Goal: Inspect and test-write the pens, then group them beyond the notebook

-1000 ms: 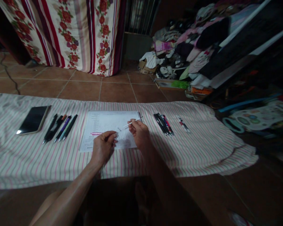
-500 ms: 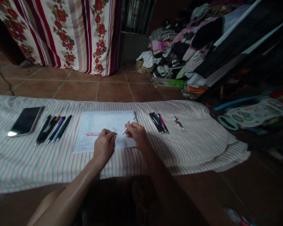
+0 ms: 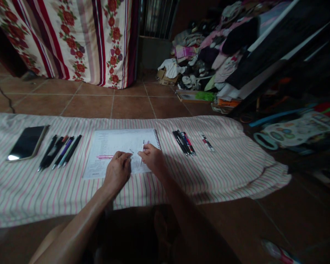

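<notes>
My right hand [image 3: 153, 157] pinches a slim white pen [image 3: 142, 148], held nearly upright over the notebook. Its dark tip points away from me. My left hand [image 3: 118, 167] rests on the page with its fingers curled together; whatever they may hold is too small to make out. Small dark and clear pieces [image 3: 131, 150] lie at its fingertips. A pink pen [image 3: 104, 157] lies across the page, its right end hidden by my left hand. Under both hands is a spiral notebook [image 3: 121, 137] with printed paper and its coil on the right.
Left of the notebook lie several pens [image 3: 62, 152] and a smartphone [image 3: 27, 143]. To the right are another group of pens [image 3: 183, 143] and a black-and-white pen-like piece [image 3: 206, 142]. A striped cloth [image 3: 231, 161] covers the low surface. Clothes [image 3: 209, 51] are heaped beyond, by a floral curtain [image 3: 79, 40].
My right hand has turned the white pen from slanted to nearly upright and shifted slightly left. My left hand's fingertips have moved a little left. The view has shifted slightly.
</notes>
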{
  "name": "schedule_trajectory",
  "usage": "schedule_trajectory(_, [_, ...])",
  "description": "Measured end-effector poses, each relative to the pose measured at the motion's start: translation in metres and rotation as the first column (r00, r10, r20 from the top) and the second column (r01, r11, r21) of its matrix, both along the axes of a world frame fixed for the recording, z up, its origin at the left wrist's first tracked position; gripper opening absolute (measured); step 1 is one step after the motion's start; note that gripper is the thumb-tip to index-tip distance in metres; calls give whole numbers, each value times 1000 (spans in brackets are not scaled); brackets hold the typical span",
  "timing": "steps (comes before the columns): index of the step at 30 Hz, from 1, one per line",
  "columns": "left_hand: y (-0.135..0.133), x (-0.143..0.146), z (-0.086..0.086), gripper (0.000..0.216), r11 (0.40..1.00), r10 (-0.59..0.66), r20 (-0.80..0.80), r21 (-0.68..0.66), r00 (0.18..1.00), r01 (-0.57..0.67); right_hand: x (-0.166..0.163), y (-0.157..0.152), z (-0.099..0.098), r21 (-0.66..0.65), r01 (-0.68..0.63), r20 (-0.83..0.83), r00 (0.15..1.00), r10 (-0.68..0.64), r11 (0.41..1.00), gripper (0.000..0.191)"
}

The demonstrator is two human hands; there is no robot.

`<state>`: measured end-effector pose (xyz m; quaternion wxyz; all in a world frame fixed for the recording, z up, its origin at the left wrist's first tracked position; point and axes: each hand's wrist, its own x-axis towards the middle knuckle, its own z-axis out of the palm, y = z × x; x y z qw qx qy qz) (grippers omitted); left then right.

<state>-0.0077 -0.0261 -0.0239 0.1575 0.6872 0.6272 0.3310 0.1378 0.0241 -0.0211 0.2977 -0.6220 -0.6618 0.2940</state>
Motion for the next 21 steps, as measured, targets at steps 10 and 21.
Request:
schedule_trajectory(10, [1, -27, 9, 28, 993, 115, -109, -22, 987, -118, -10, -4, 0, 138, -64, 270, 963, 25, 988, 28])
schedule_trajectory(21, [-3, -52, 9, 23, 995, 102, -349, 47, 931, -92, -11, -4, -1, 192, -76, 298, 954, 16, 978, 27])
